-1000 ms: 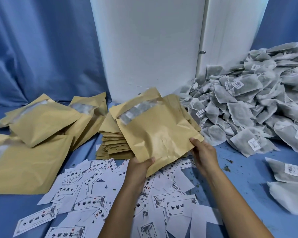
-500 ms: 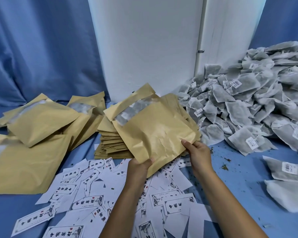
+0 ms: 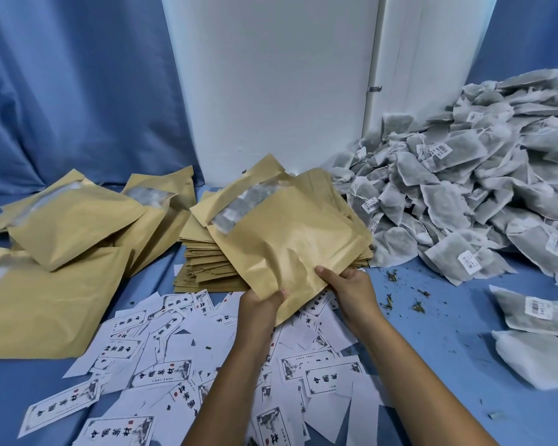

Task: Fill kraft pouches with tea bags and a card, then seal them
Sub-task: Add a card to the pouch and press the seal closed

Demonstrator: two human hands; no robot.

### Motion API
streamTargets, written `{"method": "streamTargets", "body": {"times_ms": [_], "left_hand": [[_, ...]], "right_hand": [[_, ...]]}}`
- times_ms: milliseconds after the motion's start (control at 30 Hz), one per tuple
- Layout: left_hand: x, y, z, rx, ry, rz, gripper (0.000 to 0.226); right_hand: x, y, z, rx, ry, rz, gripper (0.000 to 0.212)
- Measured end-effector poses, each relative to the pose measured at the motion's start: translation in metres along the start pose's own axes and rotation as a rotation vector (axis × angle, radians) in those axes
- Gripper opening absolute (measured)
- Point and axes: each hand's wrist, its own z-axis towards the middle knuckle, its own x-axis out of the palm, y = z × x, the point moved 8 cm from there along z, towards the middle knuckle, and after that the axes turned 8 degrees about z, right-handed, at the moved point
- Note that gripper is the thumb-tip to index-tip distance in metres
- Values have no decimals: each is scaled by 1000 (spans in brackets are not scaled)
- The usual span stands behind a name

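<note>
I hold a kraft pouch [image 3: 290, 233] tilted above the table, its clear window strip showing grey tea bags inside. My left hand [image 3: 261, 305] grips the pouch's near bottom corner, thumb on top. Just to its right, my right hand [image 3: 347, 284] pinches the same bottom edge. Beneath the pouch lies a stack of flat empty kraft pouches [image 3: 203, 265]. White printed cards [image 3: 161, 375] are scattered in front of me. A large heap of grey tea bags [image 3: 471, 201] fills the right side.
Filled kraft pouches [image 3: 68, 226] pile up at the left on the blue cloth. A white wall panel [image 3: 271, 91] stands behind. Two loose tea bags [image 3: 535, 317] and tea crumbs [image 3: 406, 300] lie at the right.
My right hand has slid left along the pouch's bottom edge, closer to my left hand. The pouch stays tilted over the stack.
</note>
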Motion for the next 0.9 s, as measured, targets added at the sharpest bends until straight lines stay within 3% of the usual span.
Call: {"method": "streamTargets", "body": {"times_ms": [67,367,433,500,600,767,900], "left_hand": [[1,0,-1,-1,12,-6,17],[1,3,1,-10,24,-32,16],[2,2,1,-5,29,-36,17],[2,1,2,7,31,-34,17],[2,1,0,24,45,-2,16],[-1,-4,1,26,171,124,24],[-6,-5,-1,27,219,196,23]], "right_hand": [[2,1,-3,-17,1,-9,22],[9,-5,-4,-13,85,-88,24],[9,-3,-3,-24,74,-81,15],[12,-6,-4,1,103,-79,27],[19,-8,-10,44,177,-59,23],[15,-5,-8,-24,113,-70,13],[16,-9,-9,27,133,-4,15]]}}
